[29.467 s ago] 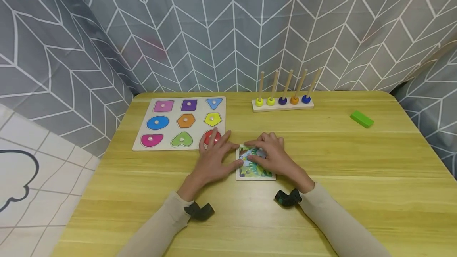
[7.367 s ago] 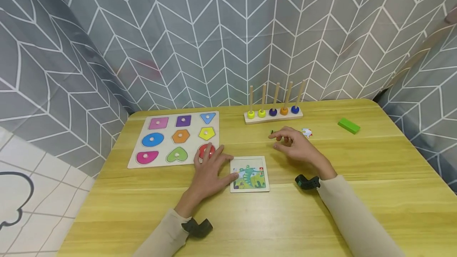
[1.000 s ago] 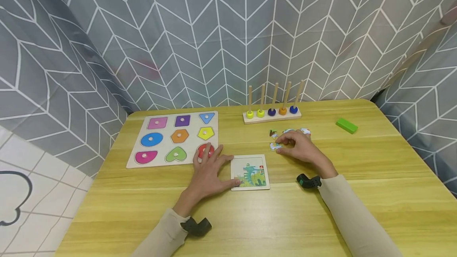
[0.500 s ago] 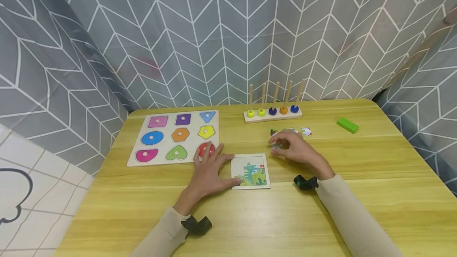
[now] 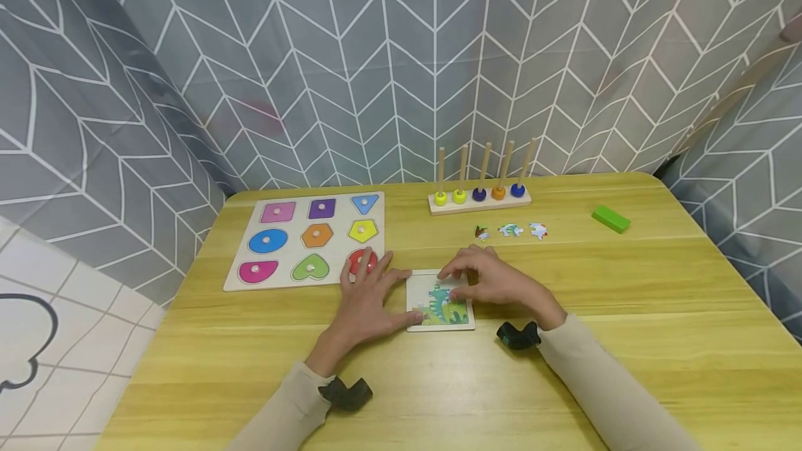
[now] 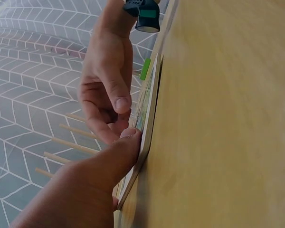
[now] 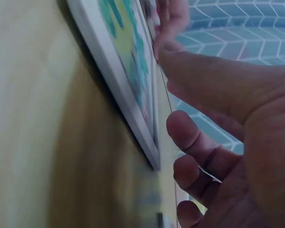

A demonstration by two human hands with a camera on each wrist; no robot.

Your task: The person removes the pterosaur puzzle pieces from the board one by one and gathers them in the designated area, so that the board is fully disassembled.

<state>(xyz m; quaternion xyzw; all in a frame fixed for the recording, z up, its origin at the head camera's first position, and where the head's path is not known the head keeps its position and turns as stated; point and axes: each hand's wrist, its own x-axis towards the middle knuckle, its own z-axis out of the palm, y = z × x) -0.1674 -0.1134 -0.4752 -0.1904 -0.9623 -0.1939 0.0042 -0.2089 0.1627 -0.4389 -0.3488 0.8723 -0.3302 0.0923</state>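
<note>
A small jigsaw board (image 5: 442,317) with a green picture lies near the middle of the wooden table (image 5: 626,319). My left hand (image 5: 370,294) lies flat beside it, fingers straight, thumb pressed against its left edge (image 6: 149,118). My right hand (image 5: 476,282) hovers over the board's upper right part, fingers curled and tips down on the picture, pinching a small puzzle piece that they mostly hide. In the right wrist view the fingers (image 7: 204,61) reach across the board's face (image 7: 115,80). Three loose pieces (image 5: 510,230) lie in a row behind the board.
A shape-sorting board (image 5: 299,194) with coloured knobbed shapes lies at the back left, touching my left fingertips. A wooden peg stand (image 5: 479,204) with coloured rings stands at the back centre. A green block (image 5: 610,219) sits at the back right. Patterned curtains surround the table.
My right hand lifted a piece lying in front of the loose row and brought it left and nearer onto the jigsaw board. The left hand has stayed at the board's edge.
</note>
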